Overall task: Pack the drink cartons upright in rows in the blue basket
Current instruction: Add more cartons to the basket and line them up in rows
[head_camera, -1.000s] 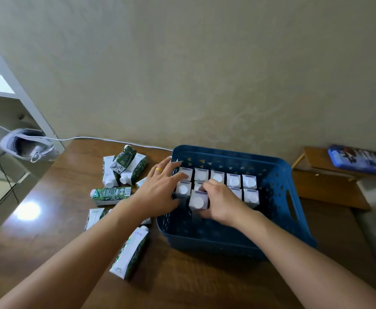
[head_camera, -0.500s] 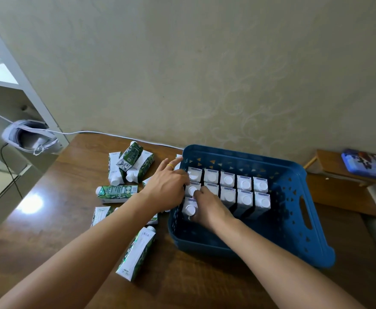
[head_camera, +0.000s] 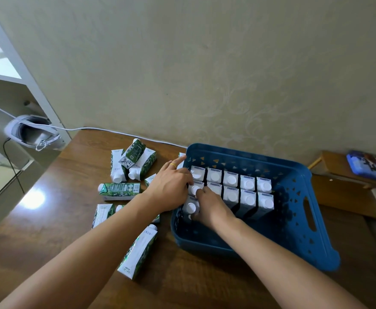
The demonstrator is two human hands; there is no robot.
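Note:
The blue basket (head_camera: pixel 298 221) stands on the wooden table against the wall. Two rows of white-capped drink cartons (head_camera: pixel 230 180) stand upright along its far side. One more carton (head_camera: pixel 191 207) stands upright in front of them, at the left wall. My right hand (head_camera: pixel 211 207) is inside the basket, its fingers curled round that front-left carton. My left hand (head_camera: pixel 171 187) lies over the basket's left rim, fingertips touching the leftmost cartons. Several green and white cartons lie loose to the left, such as one carton (head_camera: pixel 120 190) on its side and another carton (head_camera: pixel 138 250) nearer me.
A white headset (head_camera: pixel 33 132) with a cable lies at the table's far left corner beside a white shelf. A low wooden stand (head_camera: pixel 347 175) with a blue case (head_camera: pixel 372 166) is right of the basket. The wall is directly behind it.
My right hand carried the held carton left and toward me, setting it against the basket's left wall as a third row. My left hand moved slightly over the rim.

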